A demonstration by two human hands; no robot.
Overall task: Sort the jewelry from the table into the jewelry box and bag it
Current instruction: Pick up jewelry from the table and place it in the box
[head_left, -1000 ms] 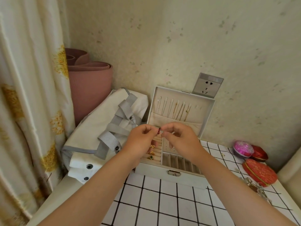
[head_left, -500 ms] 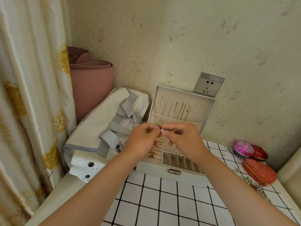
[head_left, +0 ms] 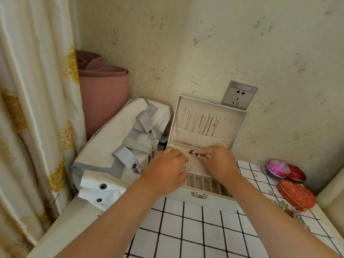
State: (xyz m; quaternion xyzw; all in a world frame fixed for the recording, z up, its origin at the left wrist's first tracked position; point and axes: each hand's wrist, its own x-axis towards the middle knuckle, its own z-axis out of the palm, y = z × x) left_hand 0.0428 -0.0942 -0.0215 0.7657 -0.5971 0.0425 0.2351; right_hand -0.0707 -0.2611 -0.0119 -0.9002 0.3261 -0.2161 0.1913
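The white jewelry box [head_left: 200, 199] stands open on the checked tablecloth, lid up against the wall, with several thin chains [head_left: 204, 123] hanging inside the lid. My right hand [head_left: 219, 162] pinches a small pearl-tipped earring [head_left: 197, 155] over the perforated earring panel [head_left: 196, 163], where a red earring [head_left: 191, 151] sits. My left hand [head_left: 167, 170] lies over the box's left compartments with fingers curled; whether it holds anything is hidden. The white bag with grey straps [head_left: 119, 151] lies left of the box.
Red embroidered pouches [head_left: 296, 194] and a pink round case [head_left: 277, 167] sit at the right, with a tangle of loose jewelry [head_left: 290, 211] near the table's right edge. A rolled pink mat [head_left: 102, 90] and a curtain [head_left: 33, 108] stand at the left. A wall socket [head_left: 239, 94] is behind the box.
Both hands dropped from above the box down to the earring panel. The red earring left my left fingers and now sits on the panel; my right hand still pinches the pearl piece.
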